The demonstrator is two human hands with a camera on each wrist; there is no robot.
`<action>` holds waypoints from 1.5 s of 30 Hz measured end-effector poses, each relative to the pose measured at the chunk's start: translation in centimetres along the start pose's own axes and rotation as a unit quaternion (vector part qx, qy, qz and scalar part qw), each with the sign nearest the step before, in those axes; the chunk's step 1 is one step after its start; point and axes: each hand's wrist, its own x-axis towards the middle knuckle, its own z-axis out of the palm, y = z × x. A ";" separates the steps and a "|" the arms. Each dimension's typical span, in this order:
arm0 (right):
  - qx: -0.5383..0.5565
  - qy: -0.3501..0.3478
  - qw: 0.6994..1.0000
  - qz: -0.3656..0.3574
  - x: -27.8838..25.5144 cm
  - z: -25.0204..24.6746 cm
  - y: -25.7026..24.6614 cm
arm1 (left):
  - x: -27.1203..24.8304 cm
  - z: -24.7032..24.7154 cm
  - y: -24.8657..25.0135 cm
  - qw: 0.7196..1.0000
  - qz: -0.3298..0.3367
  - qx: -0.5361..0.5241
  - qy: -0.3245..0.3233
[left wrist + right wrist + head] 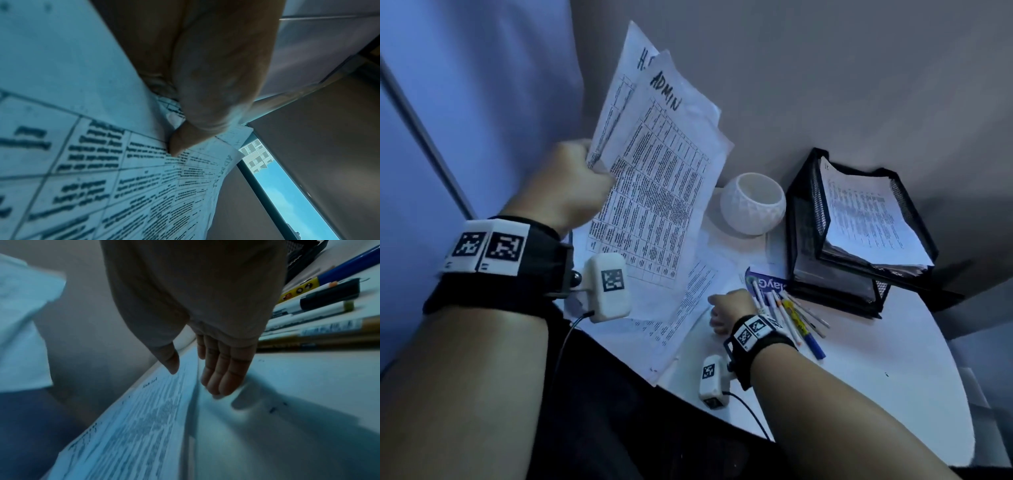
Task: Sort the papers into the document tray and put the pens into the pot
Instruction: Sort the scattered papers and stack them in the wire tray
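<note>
- While the right hand lies with fingers straight and together on the tabletop, at the edge of the loose papers, it holds nothing; likely placed to slide under the next sheet.
- Pens lie bunched just beside that wrist, not yet in the pot, presumably left for later.
- Left hand is clamped on a raised sheaf, thumb pinching the lower edge; top sheet reads "ADMIN", probably held up to read the heading.
- White pot stands empty between papers and tray.
- Black mesh document tray, farthest, already carries sheets in its upper tier.
</note>
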 end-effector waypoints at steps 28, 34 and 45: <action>0.318 0.038 0.933 -0.164 -5.6 -16.1 -4.9 | -0.2 2.8 1.0 0.999 -0.024 0.039 -0.004; 0.347 -0.031 0.926 -0.149 -6.9 -11.9 -5.8 | -1.1 5.2 1.8 0.993 -0.007 -0.087 -0.076; 0.328 -0.004 0.922 -0.206 -7.0 -2.4 -10.0 | -1.3 3.7 1.8 0.998 -0.012 0.021 -0.052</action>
